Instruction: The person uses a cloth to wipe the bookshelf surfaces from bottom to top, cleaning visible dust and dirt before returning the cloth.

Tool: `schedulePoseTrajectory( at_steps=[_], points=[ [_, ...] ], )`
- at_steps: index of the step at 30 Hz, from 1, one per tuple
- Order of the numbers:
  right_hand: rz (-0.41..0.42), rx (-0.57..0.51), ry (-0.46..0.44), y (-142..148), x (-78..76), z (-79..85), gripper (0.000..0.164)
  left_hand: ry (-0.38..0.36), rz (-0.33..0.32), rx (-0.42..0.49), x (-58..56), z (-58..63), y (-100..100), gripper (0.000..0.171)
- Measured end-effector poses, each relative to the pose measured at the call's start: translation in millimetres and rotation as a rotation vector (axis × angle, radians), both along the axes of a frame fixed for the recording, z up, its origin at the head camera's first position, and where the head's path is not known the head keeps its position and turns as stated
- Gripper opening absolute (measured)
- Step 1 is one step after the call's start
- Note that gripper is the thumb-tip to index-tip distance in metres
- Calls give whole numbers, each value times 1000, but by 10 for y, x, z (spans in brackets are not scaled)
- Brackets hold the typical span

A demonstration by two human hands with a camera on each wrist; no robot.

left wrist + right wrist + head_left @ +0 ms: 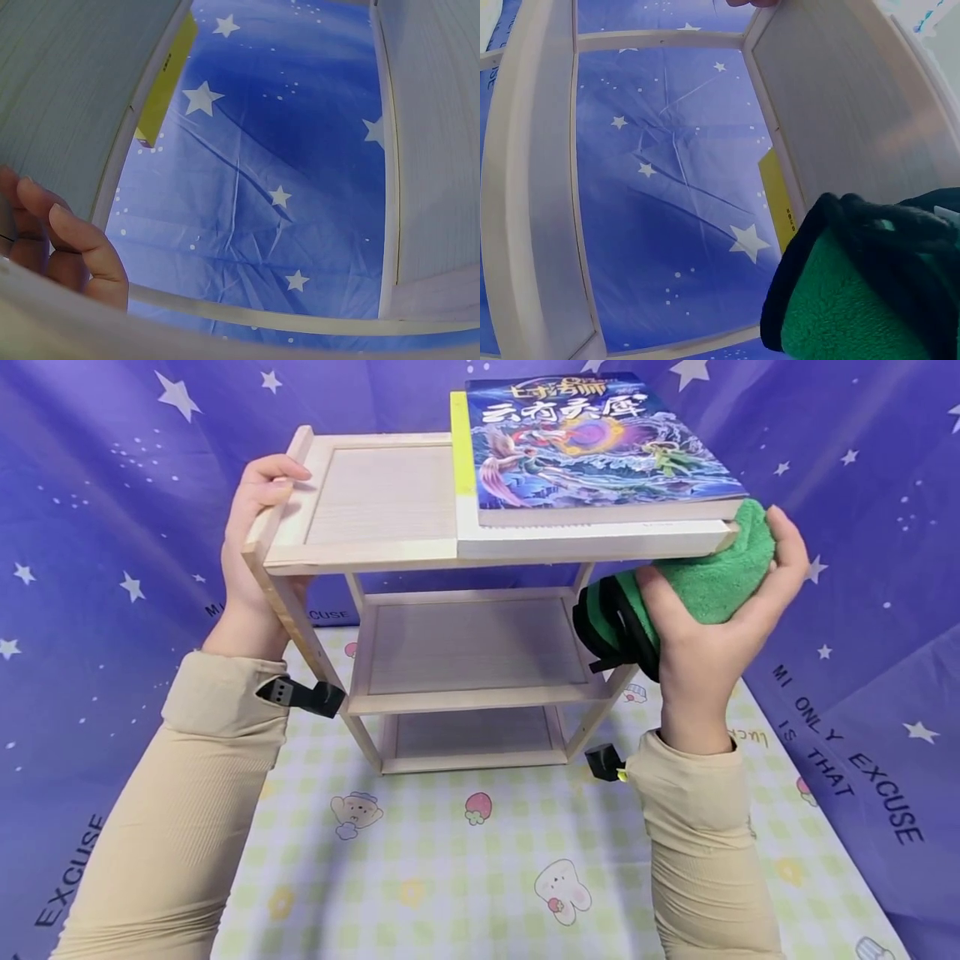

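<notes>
Green towelling with black trim—a thick cloth [720,578]—sits bunched in the right hand [708,656], up against the right end of the top board. From my remote seat I see the thumb on its near left side and the fingers curved round its outer side, so the hand has a firm hold of it.

On the other end, I have the left hand [238,547] gripping the raised edge of the pale wooden shelf unit [382,493], fingers bent over the rail; the left wrist view shows me curled fingers close to the underside of the top board.

Two books lie on the right part of that board: a blue book [600,452] with an illustrated cover on top, and a white book with a yellow strip [585,540] beneath it. The lower one juts past the back edge—both wrist views show me its yellow part sticking out.

Below, I make out a middle shelf [472,647] and a bottom shelf [468,732], over a checked tablecloth [442,852]. Behind hangs a blue-purple curtain [135,635] with white stars.
</notes>
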State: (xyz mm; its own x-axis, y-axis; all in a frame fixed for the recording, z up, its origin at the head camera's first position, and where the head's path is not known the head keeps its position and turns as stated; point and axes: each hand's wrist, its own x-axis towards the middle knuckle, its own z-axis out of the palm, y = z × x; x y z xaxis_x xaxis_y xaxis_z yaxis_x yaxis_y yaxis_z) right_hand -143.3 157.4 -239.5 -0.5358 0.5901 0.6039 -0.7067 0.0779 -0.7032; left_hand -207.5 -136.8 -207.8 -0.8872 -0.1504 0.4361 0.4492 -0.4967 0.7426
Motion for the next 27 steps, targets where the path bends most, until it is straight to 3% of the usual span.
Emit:
schedulePoseTrajectory(
  at_steps=[3, 10, 17, 23, 27],
  points=[
    [-49, 57, -18, 20, -33, -23, 77, 3, 45, -13, -1, 17, 11, 33],
    [-124, 100, 33, 100, -164, -155, 67, 8, 22, -18, -6, 0, 9, 32],
    [-107, 97, 27, 98, -164, -216, 64, -21, -58, 37, -20, -5, -23, 26],
    [-92, 81, -31, 103, -150, -370, 63, -21, -44, 21, -25, -23, -29, 27],
    [-74, 85, -47, 130, -156, -491, 62, -27, -92, 72, -41, -9, -45, 24]
  ],
)
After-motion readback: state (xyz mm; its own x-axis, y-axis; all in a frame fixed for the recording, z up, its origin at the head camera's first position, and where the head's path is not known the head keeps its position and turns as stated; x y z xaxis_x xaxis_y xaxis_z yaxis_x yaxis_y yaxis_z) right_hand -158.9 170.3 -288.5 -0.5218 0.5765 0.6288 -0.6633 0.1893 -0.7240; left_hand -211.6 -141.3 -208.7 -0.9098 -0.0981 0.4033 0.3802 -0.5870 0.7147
